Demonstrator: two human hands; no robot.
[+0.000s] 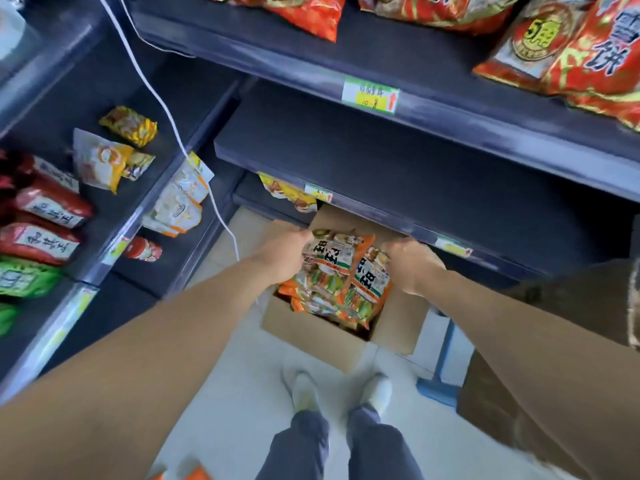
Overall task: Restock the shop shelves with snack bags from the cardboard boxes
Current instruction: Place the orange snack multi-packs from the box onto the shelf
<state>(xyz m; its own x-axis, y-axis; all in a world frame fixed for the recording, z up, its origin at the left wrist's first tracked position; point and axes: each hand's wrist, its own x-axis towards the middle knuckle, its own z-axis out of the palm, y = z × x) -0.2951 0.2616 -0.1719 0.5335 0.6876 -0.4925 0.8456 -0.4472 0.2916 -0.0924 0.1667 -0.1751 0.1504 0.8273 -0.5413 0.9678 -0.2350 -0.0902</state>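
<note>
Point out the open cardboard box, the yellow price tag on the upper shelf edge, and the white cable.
cardboard box (311, 341): head view, on its front outer wall.
yellow price tag (370, 98): head view, on the tag's middle.
white cable (162, 102): head view, on its hanging run, left of the shelves.

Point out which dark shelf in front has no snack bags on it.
The middle dark shelf, directly above the open cardboard box, is bare. The top shelf holds red-and-gold snack bags, and the lowest carries a yellow bag.
</note>
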